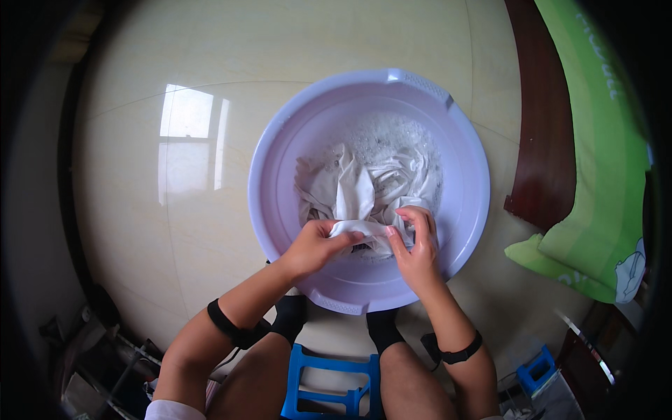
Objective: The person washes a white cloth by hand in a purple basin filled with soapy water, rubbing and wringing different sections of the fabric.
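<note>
A large pale purple plastic basin (273, 152) stands on the floor before me, with suds and soaked white cloth (354, 189) in it. Over the near part of the basin, my left hand (328, 244) grips a folded edge of the cloth between thumb and fingers. My right hand (417, 241) is at the other end of that fold, its thumb touching the cloth and its index finger raised and curled. Whether it pinches the fabric is not plain, as its other fingers are partly hidden. Soap foam (388, 131) gathers at the basin's far side.
A blue plastic stool (333, 362) is between my legs, close to the basin. To the right are a dark red wooden bed frame (546, 115) and green bedding (604, 157). Another small blue stool (536, 370) stands at the lower right. Glossy floor tiles (210, 236) surround the basin.
</note>
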Motion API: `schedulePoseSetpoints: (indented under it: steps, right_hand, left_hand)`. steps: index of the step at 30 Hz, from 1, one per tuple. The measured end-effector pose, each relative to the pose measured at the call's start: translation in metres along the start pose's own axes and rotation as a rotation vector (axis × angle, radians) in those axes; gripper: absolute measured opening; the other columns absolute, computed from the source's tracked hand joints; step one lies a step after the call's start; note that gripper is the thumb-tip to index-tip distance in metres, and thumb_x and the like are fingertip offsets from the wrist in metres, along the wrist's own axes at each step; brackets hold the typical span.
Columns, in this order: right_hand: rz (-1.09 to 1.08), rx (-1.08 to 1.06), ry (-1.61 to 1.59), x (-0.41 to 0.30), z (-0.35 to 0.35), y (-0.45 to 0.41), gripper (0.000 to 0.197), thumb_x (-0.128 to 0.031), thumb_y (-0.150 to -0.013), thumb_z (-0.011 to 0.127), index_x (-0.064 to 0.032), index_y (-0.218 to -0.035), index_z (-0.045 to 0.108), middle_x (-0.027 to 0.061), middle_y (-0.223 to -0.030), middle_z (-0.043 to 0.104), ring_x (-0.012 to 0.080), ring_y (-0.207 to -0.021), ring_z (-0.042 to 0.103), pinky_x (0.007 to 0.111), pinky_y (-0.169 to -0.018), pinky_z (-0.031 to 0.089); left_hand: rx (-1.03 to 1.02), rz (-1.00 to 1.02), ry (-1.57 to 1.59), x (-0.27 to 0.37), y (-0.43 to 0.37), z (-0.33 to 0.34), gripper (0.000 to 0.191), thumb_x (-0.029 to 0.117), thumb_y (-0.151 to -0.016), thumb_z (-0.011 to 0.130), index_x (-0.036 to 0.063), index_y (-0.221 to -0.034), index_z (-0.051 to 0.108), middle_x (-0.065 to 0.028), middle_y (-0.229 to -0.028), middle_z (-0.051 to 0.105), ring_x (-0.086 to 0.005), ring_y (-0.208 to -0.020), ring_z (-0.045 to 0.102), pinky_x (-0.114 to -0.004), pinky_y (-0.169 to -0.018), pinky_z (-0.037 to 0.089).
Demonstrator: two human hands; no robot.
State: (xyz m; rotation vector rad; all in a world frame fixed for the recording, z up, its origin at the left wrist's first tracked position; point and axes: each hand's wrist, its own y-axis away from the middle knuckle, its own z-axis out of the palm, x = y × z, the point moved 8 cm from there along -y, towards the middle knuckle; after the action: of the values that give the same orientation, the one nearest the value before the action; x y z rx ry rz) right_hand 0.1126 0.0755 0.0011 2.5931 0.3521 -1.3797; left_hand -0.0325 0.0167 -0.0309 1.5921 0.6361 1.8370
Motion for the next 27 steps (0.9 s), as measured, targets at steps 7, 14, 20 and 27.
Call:
schedulePoseSetpoints:
  steps: [7, 14, 20, 27]
  right_hand:
    - [-0.192, -0.115, -0.058, -0.050, -0.003, 0.005, 0.009, 0.004, -0.070, 0.057, 0.0003, -0.078, 0.054, 0.0099, -0.072, 0.054, 0.0196, -0.061, 0.054, 0.026, -0.054, 0.044]
    - [-0.262, -0.083, 0.020, -0.057, -0.006, 0.007, 0.013, 0.000, -0.067, 0.059, -0.0025, -0.078, 0.053, 0.0083, -0.072, 0.054, 0.0244, -0.063, 0.055, 0.031, -0.056, 0.045]
    - [-0.354, -0.048, 0.169, -0.063, -0.010, 0.012, 0.014, -0.001, -0.065, 0.060, -0.0026, -0.077, 0.054, 0.0074, -0.072, 0.054, 0.0232, -0.064, 0.056, 0.031, -0.057, 0.046]
    - [-0.365, -0.032, 0.253, -0.066, -0.010, 0.014, 0.015, -0.002, -0.063, 0.061, -0.0034, -0.076, 0.053, 0.0065, -0.070, 0.052, 0.0217, -0.063, 0.055, 0.030, -0.056, 0.046]
  left_hand:
    - [-0.011, 0.069, 0.238, 0.016, 0.013, 0.009, 0.020, 0.017, -0.078, 0.056, -0.0014, -0.087, 0.059, 0.0019, -0.074, 0.055, -0.0025, -0.067, 0.046, -0.017, -0.058, 0.036]
    - [0.003, 0.122, 0.171, 0.019, 0.015, 0.013, 0.019, 0.016, -0.077, 0.056, -0.0013, -0.085, 0.059, 0.0048, -0.063, 0.049, -0.0017, -0.058, 0.040, -0.017, -0.050, 0.032]
    - [0.016, 0.142, 0.056, 0.028, 0.023, 0.021, 0.019, 0.016, -0.078, 0.055, -0.0022, -0.083, 0.059, 0.0041, -0.060, 0.048, -0.0029, -0.056, 0.040, -0.019, -0.049, 0.033]
    - [0.063, 0.179, -0.194, 0.035, 0.028, 0.026, 0.021, 0.018, -0.079, 0.053, -0.0022, -0.080, 0.058, 0.0009, -0.059, 0.050, -0.0036, -0.057, 0.041, -0.020, -0.051, 0.035]
